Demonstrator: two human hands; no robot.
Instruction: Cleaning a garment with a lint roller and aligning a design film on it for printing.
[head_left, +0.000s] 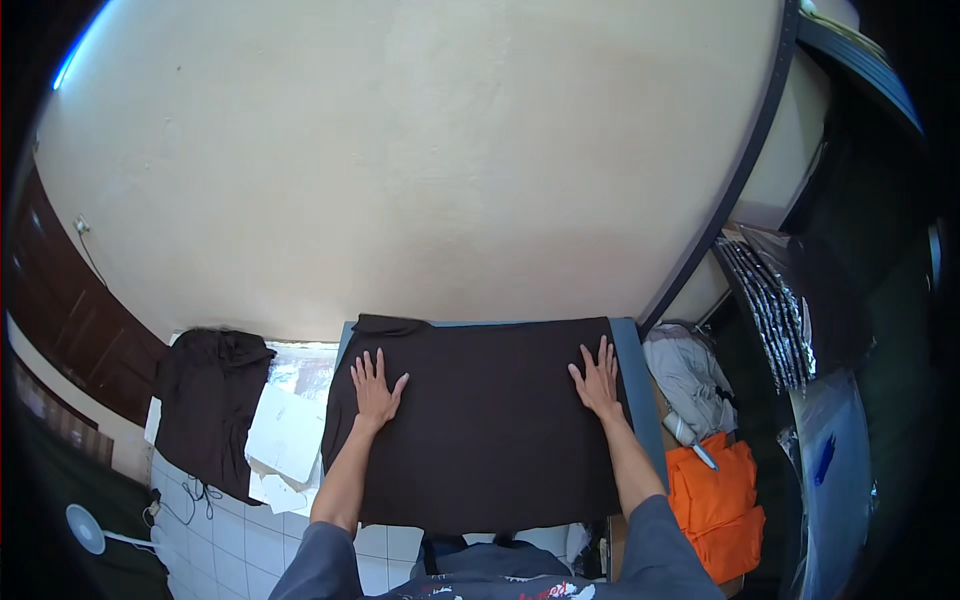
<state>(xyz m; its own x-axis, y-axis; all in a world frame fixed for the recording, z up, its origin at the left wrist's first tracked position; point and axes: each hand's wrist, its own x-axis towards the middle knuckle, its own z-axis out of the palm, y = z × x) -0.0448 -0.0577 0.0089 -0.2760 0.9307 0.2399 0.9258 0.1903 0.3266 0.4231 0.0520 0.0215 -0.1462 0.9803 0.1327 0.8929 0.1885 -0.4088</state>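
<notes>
A dark brown cloth garment (490,430) is spread over a blue-grey table (641,400), and its near edge hangs over the table's front. At the far left corner, a part of the cloth is folded over. On the cloth's left side my left hand (376,392) lies flat, fingers apart and pointing away from me. My right hand (597,380) rests the same way near the right edge, its fingers spread. Neither hand grips anything.
To the left, another dark garment (210,400) lies beside white sheets (285,432). Orange cloth (715,500), grey cloth (690,375) and a white-and-blue tool (692,440) sit at the right. Plastic-wrapped packs (770,310) fill a rack; a wall (450,180) stands behind the table.
</notes>
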